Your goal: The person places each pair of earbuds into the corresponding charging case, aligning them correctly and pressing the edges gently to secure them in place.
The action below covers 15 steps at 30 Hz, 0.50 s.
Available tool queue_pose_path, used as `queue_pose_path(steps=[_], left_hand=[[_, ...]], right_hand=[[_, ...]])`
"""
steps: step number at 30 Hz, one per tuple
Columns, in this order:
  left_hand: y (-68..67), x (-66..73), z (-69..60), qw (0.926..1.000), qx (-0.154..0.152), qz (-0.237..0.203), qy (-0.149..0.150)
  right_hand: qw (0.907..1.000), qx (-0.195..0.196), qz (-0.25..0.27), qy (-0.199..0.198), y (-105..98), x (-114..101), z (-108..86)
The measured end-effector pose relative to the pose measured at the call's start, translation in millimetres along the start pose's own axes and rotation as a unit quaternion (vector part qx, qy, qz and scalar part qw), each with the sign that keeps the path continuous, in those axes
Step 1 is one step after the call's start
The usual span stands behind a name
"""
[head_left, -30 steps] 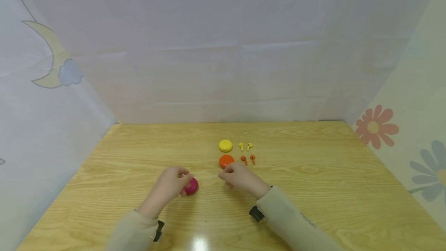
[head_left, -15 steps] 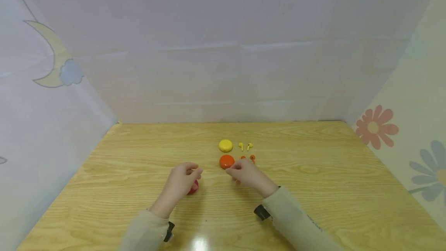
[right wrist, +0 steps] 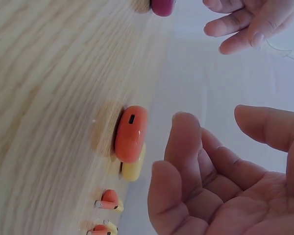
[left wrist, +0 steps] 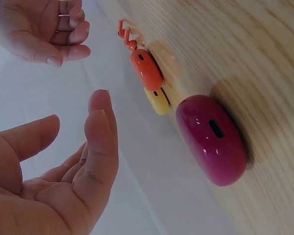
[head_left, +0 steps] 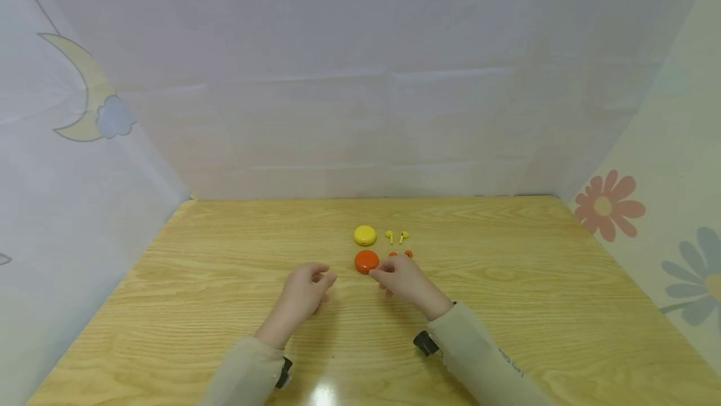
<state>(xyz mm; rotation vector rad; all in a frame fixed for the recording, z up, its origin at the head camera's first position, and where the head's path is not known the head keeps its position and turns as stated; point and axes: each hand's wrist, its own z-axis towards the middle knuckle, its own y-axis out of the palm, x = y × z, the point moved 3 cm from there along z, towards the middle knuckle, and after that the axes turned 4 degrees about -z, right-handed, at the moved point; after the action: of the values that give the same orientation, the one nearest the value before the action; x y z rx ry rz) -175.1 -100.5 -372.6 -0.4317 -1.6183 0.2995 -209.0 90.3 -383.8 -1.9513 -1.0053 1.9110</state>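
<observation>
Over the wooden table, the left hand is by the dark pink case at near left, the right hand by the orange case. Both have bent fingers, thumbs apart, holding nothing. The yellow case sits farther, yellow earbuds on its right

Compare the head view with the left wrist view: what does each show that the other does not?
Only the head view shows the moon, the red flower, the sleeves and recognisable yellow earbuds. Only the left wrist view shows the magenta case. Both show the left hand, the right hand, the orange case, the yellow case, the orange earbuds and the table.
</observation>
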Motion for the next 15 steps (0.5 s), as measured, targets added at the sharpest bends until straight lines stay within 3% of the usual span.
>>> queue_pose_path(steps=[6, 15], left_hand=[[5.4, 3.0, 4.6, 0.9999, -0.012, 0.006, 0.005], [12.1, 5.1, 9.2, 0.9995, -0.028, -0.006, -0.012]], right_hand=[[0.9996, 0.024, -0.002, 0.012, -0.9, 1.9, 1.4], [0.9991, 0.039, 0.003, 0.015, -1.8, 1.5, -0.3]])
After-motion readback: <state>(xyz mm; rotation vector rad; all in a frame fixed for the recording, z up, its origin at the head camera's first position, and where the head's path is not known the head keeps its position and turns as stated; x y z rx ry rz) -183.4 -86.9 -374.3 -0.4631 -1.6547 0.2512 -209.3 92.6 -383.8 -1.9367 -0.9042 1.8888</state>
